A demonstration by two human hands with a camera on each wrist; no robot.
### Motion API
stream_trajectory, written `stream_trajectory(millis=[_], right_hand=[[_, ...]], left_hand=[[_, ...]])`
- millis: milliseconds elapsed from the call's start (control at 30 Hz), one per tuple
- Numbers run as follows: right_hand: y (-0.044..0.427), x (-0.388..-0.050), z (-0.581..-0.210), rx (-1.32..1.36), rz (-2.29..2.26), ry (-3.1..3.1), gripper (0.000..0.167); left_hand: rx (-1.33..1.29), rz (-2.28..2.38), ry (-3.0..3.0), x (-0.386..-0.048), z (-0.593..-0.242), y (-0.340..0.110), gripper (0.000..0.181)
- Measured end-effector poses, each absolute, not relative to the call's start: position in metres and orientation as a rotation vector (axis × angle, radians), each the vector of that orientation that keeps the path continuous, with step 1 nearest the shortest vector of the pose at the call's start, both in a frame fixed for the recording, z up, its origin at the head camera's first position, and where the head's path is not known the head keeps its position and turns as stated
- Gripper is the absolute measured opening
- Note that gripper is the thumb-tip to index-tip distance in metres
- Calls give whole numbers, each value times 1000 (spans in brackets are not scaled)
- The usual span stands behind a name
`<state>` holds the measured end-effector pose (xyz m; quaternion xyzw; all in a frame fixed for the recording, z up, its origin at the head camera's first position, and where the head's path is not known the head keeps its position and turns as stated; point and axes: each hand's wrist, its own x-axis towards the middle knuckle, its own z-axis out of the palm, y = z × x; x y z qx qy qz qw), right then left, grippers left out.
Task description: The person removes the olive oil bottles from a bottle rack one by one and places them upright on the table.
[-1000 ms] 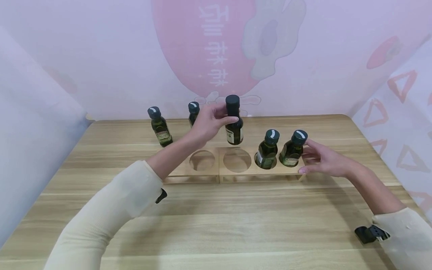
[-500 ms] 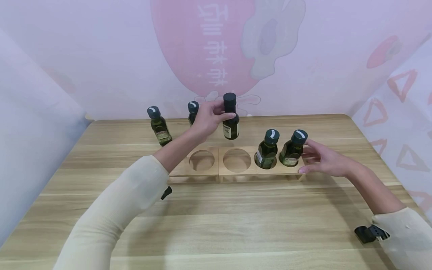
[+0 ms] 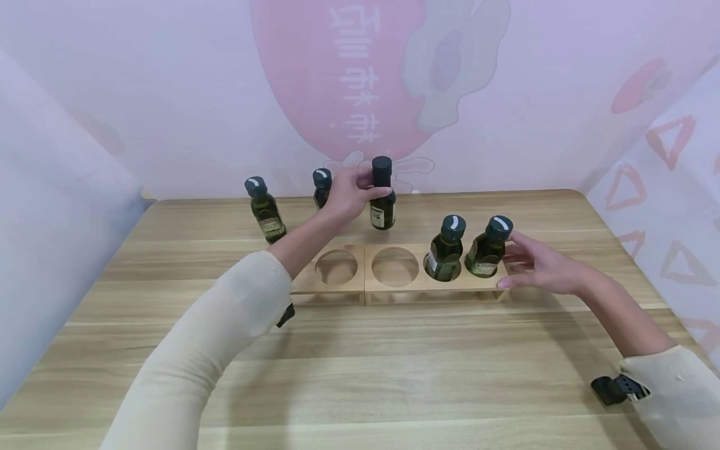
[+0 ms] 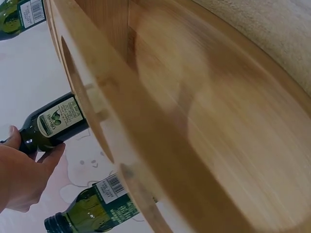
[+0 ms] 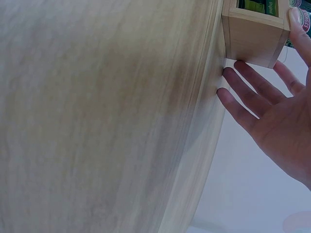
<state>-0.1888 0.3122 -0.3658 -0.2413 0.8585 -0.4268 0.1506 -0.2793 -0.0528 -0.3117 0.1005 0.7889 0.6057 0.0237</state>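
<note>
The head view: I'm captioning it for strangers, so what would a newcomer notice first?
Probably the dark bottle near the center, held by the neck in the left hand. Next, two green bottles sitting in holes of the wooden rack, with the right hand at its right end. Behind everything, a big pink print on the pale wall.

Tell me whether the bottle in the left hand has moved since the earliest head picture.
Yes, slightly: in the head view, the held bottle has shifted left and upward in the picture, judged against the wooden rack.
</note>
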Motion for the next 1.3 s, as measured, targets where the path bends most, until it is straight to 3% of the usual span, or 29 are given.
stream_trajectory(millis=[1300], right_hand=[[312,-185,-365,-699,-1217,2479,83]], left_hand=[[94,1867,2457,-302,-335,-43,39]])
